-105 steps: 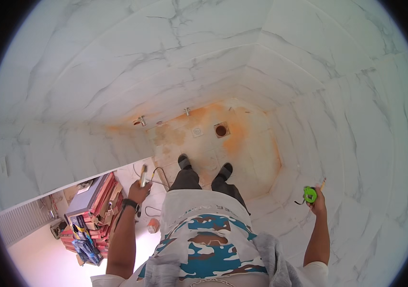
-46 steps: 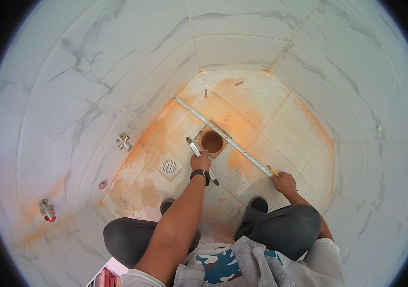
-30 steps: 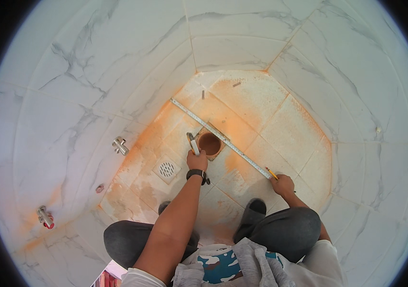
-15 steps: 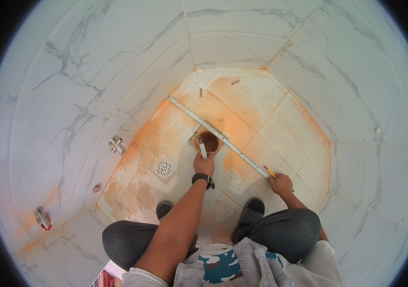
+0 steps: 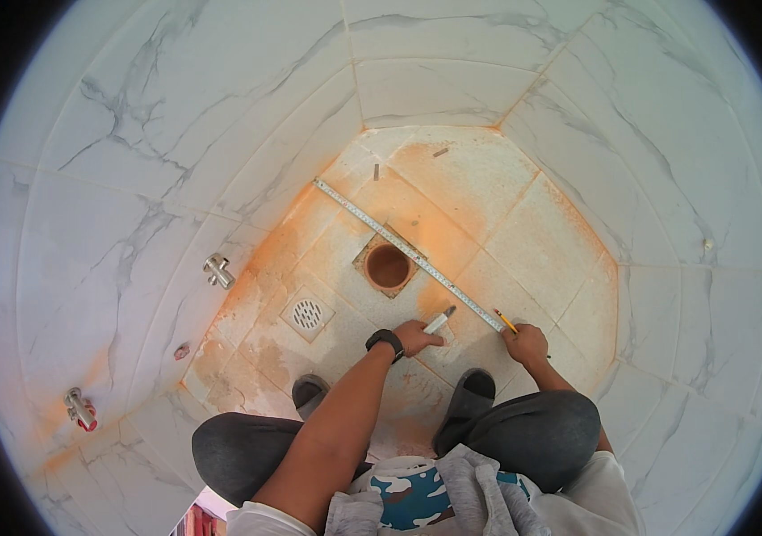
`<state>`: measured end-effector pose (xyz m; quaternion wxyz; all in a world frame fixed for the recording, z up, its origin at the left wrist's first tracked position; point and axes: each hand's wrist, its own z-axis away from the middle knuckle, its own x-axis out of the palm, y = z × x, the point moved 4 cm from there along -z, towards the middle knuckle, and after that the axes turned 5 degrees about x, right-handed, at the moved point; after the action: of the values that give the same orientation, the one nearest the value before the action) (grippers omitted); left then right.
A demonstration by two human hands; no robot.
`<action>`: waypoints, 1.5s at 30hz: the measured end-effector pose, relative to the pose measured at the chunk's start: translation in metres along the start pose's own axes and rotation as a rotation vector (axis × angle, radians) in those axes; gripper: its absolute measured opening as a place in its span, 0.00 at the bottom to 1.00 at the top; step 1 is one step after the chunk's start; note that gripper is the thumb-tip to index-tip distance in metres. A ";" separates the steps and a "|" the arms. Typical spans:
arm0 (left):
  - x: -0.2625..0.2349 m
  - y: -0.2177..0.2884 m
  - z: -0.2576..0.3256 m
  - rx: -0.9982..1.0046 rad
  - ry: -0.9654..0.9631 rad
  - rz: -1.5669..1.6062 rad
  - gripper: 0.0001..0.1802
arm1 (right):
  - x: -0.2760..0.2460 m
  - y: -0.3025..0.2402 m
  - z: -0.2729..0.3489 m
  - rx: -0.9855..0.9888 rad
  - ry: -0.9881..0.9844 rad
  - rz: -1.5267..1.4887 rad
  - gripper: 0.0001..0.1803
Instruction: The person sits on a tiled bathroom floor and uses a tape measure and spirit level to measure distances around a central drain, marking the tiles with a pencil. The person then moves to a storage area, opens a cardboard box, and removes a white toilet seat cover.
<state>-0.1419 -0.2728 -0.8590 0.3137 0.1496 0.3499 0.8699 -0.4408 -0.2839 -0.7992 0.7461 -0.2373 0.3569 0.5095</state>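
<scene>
Both hands stay low over the stained floor [image 5: 524,205]. My left hand [image 5: 417,338], closed on a short white marker [image 5: 439,320], has drawn back from the round drain hole [image 5: 388,266] toward the near side of the tape measure [image 5: 408,253]. My right hand [image 5: 527,344] still pins the tape's near end, a pencil [image 5: 506,322] gripped in it. That suggests to me the reading at the hole is done and a mark nearer me follows.
</scene>
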 end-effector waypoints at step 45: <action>0.028 -0.023 0.023 -0.390 -0.294 0.195 0.27 | 0.000 0.004 0.008 -0.003 0.012 0.014 0.27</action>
<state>-0.1422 -0.2299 -0.8578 0.2988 0.2441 0.1104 0.9160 -0.4425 -0.2763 -0.7939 0.7400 -0.2390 0.3622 0.5140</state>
